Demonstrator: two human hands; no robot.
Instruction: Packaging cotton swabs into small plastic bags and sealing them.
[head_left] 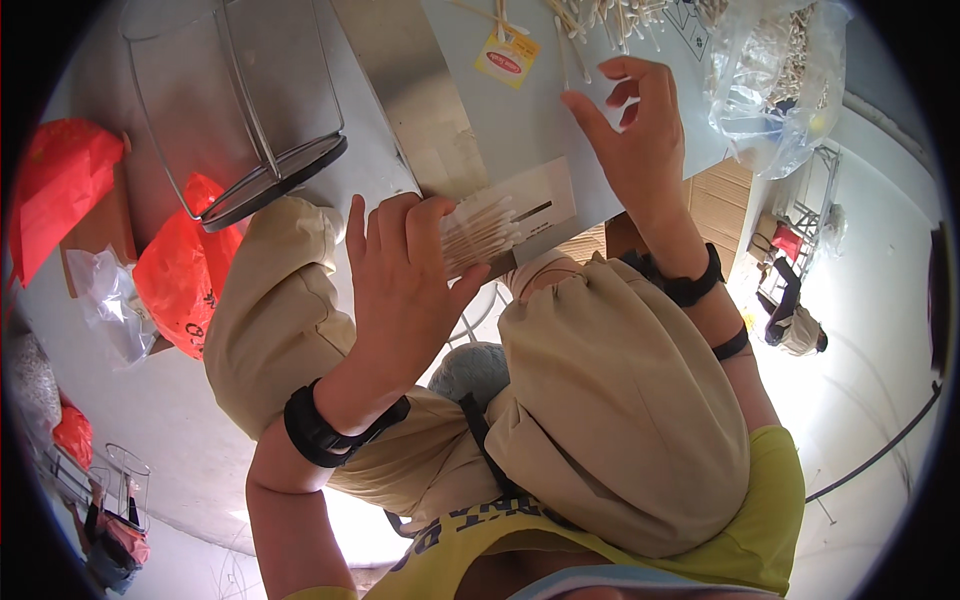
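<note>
My left hand (400, 270) is closed on a bundle of cotton swabs (482, 232), which seems to be in a clear bag, between thumb and fingers at the table's near edge. White swab tips point to the right. Beyond them lies a white card (548, 203) with a dark slot; I cannot tell whether it is joined to the bag. My right hand (640, 135) hovers over the grey table (520, 130) with thumb and fingers apart, curved and holding nothing. Near its fingertips are loose cotton swabs (612, 20) at the table's far side.
A yellow label (507, 58) with a red oval lies on the table. At the far right sits a clear plastic bag (775, 85) full of swabs. To the left stand a wire-framed rack (250, 110) and red plastic bags (185, 275). A cardboard box (718, 200) is below the table.
</note>
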